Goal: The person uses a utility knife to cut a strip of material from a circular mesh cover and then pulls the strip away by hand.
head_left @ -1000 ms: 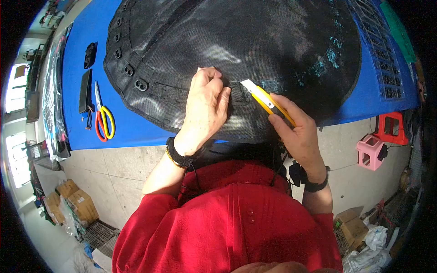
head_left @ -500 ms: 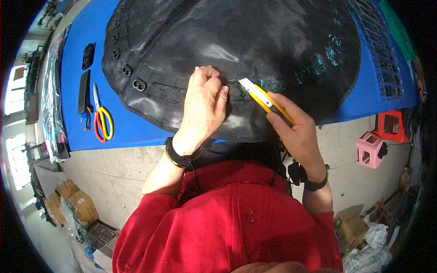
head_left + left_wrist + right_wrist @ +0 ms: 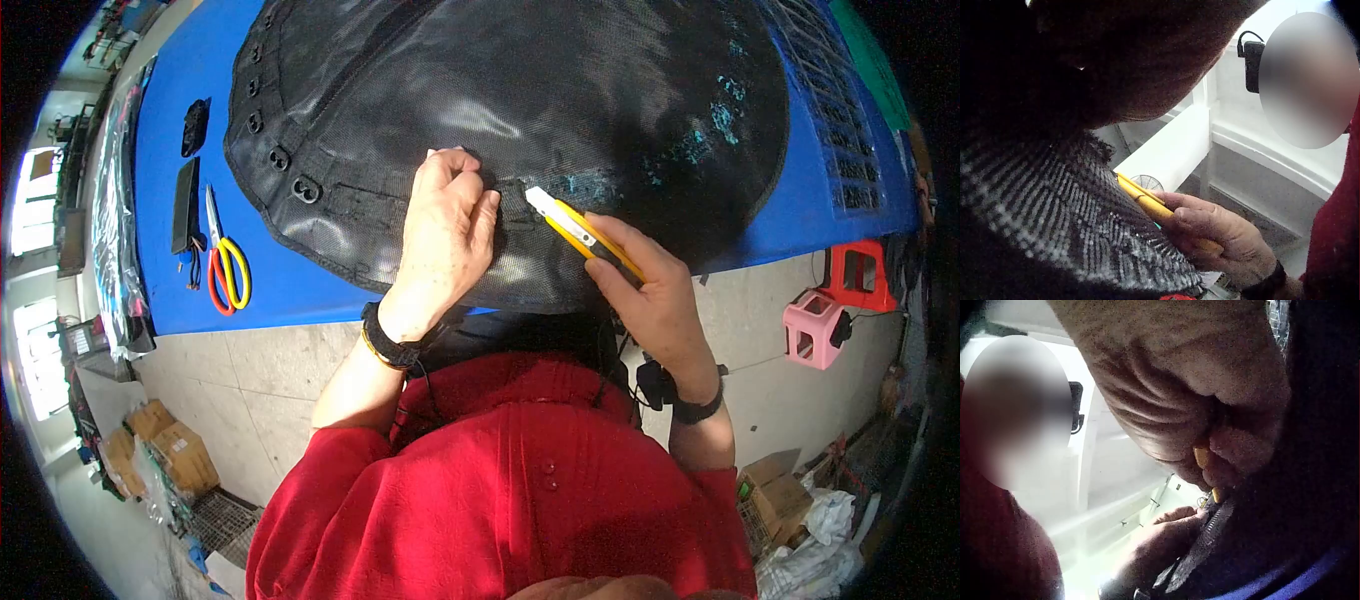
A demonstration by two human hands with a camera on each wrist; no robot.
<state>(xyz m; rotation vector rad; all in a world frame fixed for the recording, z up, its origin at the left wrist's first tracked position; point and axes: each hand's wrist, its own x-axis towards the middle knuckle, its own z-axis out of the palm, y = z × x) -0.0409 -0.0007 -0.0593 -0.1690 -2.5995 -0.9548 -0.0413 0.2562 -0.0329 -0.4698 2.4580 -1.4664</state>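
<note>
A large rounded piece of black mesh fabric (image 3: 590, 90) lies over the near side of the blue table, with teal marks and small black hook-shaped fittings near its edge. The left hand (image 3: 447, 220) is on the fabric, its fingers curled and pinching it. Just to the right, the right hand (image 3: 650, 275) grips a yellow utility knife (image 3: 572, 228), blade toward a short slit or seam line beside the left thumb. In the left wrist view, the knife (image 3: 1140, 197) meets the raised mesh (image 3: 1066, 219). The left fingertips are mostly hidden.
Red-and-yellow-handled scissors (image 3: 232, 275) lie left on the blue table (image 3: 300, 290), near a black strip (image 3: 187, 205) and a small black bundle (image 3: 195, 127). Clear packaging with rows of black parts (image 3: 850, 150) is at right. A pink stool (image 3: 812, 330) and red stool (image 3: 865, 275) stand on the floor.
The knife tip has shifted slightly toward the near side and left, with the right hand lower. The left hand keeps its hold, and the fabric has barely moved.
</note>
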